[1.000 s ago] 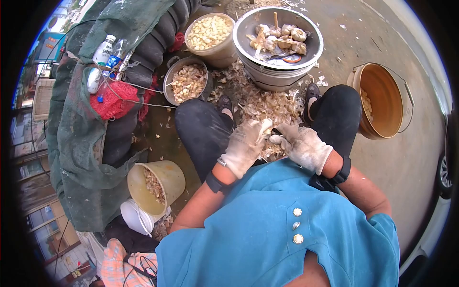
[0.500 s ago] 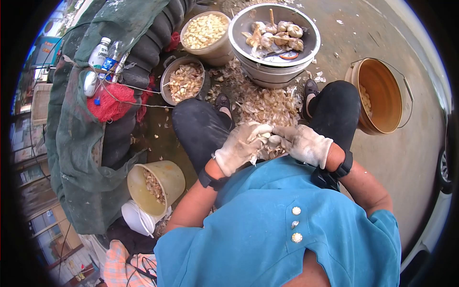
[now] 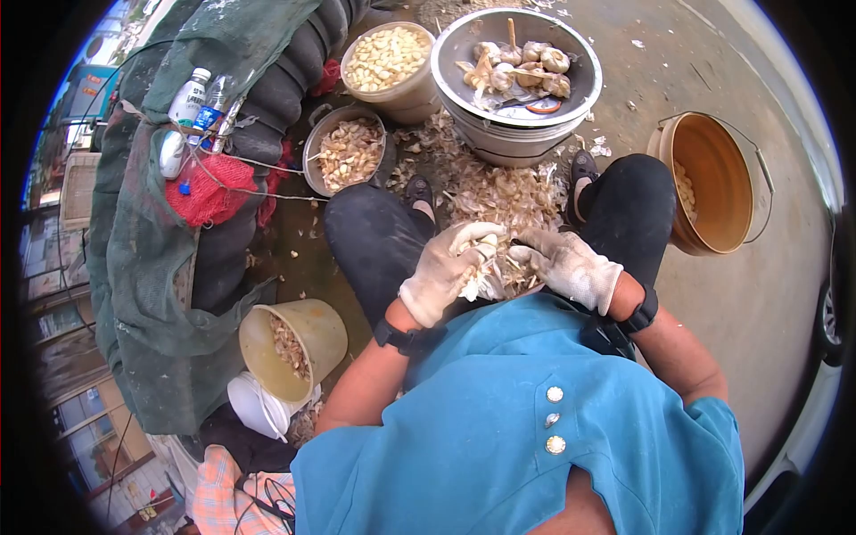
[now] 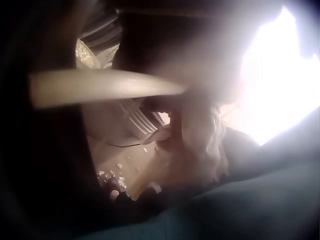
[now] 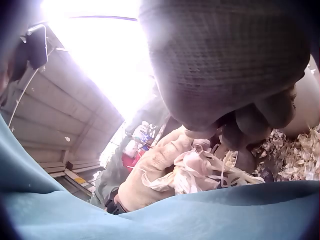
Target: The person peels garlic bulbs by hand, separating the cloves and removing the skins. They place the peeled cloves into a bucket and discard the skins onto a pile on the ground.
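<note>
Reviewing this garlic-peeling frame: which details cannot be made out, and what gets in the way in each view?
- Head view: what the right hand holds; its fingers curl toward the left hand, hiding the grip.
- Left wrist view: nearly everything; blur and glare wash out the hand.
- Right wrist view: the garlic is half hidden by the dark glove filling the frame's top.
- Head view: orange bucket contents, cut off by its wall.
</note>
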The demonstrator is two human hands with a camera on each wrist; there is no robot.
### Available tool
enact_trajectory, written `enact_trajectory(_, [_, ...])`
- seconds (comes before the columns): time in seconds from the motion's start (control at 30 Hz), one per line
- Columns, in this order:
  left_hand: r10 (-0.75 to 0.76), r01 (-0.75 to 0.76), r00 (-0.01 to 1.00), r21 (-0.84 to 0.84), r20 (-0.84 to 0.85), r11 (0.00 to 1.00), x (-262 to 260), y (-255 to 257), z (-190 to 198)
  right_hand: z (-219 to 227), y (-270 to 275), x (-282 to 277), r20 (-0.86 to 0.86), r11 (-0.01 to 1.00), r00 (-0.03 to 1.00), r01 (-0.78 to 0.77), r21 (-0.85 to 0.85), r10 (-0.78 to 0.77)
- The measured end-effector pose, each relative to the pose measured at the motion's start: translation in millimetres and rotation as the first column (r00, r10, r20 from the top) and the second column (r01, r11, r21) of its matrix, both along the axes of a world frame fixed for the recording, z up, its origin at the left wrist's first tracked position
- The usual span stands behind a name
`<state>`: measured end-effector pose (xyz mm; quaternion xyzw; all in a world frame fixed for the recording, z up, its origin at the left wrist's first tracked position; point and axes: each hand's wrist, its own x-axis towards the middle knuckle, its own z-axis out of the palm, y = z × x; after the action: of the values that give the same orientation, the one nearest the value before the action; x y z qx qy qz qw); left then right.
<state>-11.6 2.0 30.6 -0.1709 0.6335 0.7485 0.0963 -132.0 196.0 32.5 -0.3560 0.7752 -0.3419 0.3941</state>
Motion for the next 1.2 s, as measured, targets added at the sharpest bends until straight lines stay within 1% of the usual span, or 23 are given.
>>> enact_trajectory(0.03, [-0.001,0.001,1.000,0.003,0.002,1.000,0,1,-1,2,1,-1,0.002,1.000,1.000,0.001,0.003,-0.001])
enact_trajectory(0.1, [-0.049,0.035,0.998,-0.269,-0.046,0.962,1,2,-7,14,-1,-5,-0.022,0.998,0.999,-0.040,0.040,0.041])
enact_trajectory(0.13, [-0.051,0.037,0.998,-0.268,-0.045,0.963,1,0,-13,5,3,-3,-0.094,0.999,0.995,-0.039,0.002,0.039])
enact_trajectory(0.17, [-0.266,0.031,0.924,-0.638,-0.275,0.769,-1,-4,-19,11,1,-3,-0.092,0.999,0.995,-0.038,0.004,0.038])
enact_trajectory(0.2, [-0.530,-0.109,0.763,-0.881,-0.370,0.460,-3,-6,-19,24,-3,-5,-0.097,0.995,0.991,-0.085,0.055,0.090])
enact_trajectory(0.23, [-0.530,-0.107,0.763,-0.881,-0.370,0.461,-2,-5,-17,30,-6,-5,-0.100,0.986,0.985,-0.132,0.105,0.142])
enact_trajectory(0.3, [-0.442,0.130,0.885,-0.834,-0.146,0.537,-7,0,0,20,-4,-2,-0.124,0.986,0.981,-0.140,0.093,0.151])
enact_trajectory(0.33, [-0.442,0.131,0.885,-0.833,-0.146,0.537,-9,1,2,16,-3,-1,-0.149,0.986,0.976,-0.149,0.080,0.160])
enact_trajectory(0.4, [-0.449,0.290,0.892,-0.830,0.053,0.477,-14,1,4,26,-6,-2,-0.100,0.979,0.981,-0.155,0.133,0.168])
enact_trajectory(0.5, [-0.526,0.311,0.849,-0.850,0.047,0.426,-17,1,14,22,-4,0,-0.042,0.973,0.985,-0.161,0.166,0.170])
enact_trajectory(0.63, [-0.566,0.253,0.822,-0.847,-0.067,0.468,-16,-2,10,21,-4,-2,0.008,0.966,0.982,-0.189,0.177,0.191])
enact_trajectory(0.7, [-0.532,0.408,0.846,-0.692,0.042,0.595,-20,-3,17,19,-2,-5,0.043,0.969,0.981,-0.195,0.150,0.190])
enact_trajectory(0.73, [-0.534,0.410,0.845,-0.691,0.042,0.595,-19,-5,14,19,-1,-6,0.077,0.972,0.979,-0.199,0.122,0.191])
enact_trajectory(0.8, [-0.439,0.343,0.886,-0.429,-0.147,0.835,-13,-11,2,13,-1,-5,0.105,0.979,0.981,-0.177,0.102,0.166])
enact_trajectory(0.83, [-0.440,0.344,0.886,-0.430,-0.146,0.835,-10,-11,-3,10,-1,-4,0.132,0.985,0.981,-0.154,0.083,0.142])
enact_trajectory(0.9, [-0.245,0.245,0.967,-0.017,-0.065,0.969,-6,-9,-6,9,0,-5,0.156,0.990,0.981,-0.124,0.066,0.113])
enact_trajectory(0.93, [-0.244,0.243,0.968,-0.019,-0.066,0.970,-4,-8,-5,9,-1,-6,0.179,0.994,0.980,-0.095,0.050,0.085])
enact_trajectory(0.97, [-0.170,0.174,0.984,0.079,-0.054,0.982,-4,-6,2,8,-3,-6,0.178,0.994,0.980,-0.096,0.048,0.086])
enact_trajectory(1.0, [-0.098,0.102,0.995,0.174,-0.033,0.979,-4,-4,6,8,-5,-5,0.256,0.995,0.965,-0.072,0.065,0.053])
enact_trajectory(1.03, [-0.097,0.101,0.995,0.172,-0.033,0.980,-2,-2,0,8,-7,-4,0.332,0.995,0.943,-0.049,0.084,0.018])
enact_trajectory(1.1, [-0.025,-0.002,0.998,0.384,0.064,0.923,0,0,-12,10,-9,-2,0.324,0.993,0.945,-0.076,0.090,0.043])
enact_trajectory(1.13, [-0.006,0.014,1.000,0.319,-0.026,0.948,4,1,-15,10,-9,-1,0.316,0.990,0.946,-0.103,0.097,0.068])
enact_trajectory(1.2, [-0.008,0.010,1.000,0.354,-0.007,0.935,3,0,-18,5,-6,3,0.239,0.986,0.961,-0.156,0.053,0.139])
